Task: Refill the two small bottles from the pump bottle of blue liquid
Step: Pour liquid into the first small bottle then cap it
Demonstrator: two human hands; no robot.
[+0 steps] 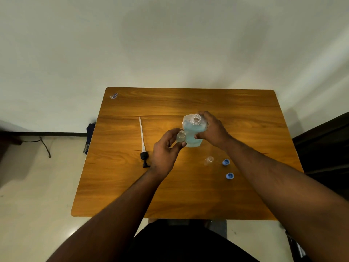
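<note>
The right hand (211,129) wraps the big bottle of blue liquid (193,133), pump (143,146) already out. The left hand (166,148) pinches one small bottle (181,136) between thumb and fingertips, touching the big bottle's side (likely ready for pouring). The other small bottle (209,160) waits uncapped below the right hand.

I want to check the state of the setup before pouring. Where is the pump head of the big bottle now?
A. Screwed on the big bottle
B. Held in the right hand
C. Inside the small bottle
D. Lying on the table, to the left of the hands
D: the pump head with its long tube lies flat on the table, left of the left hand; the big bottle has an open neck.
</note>
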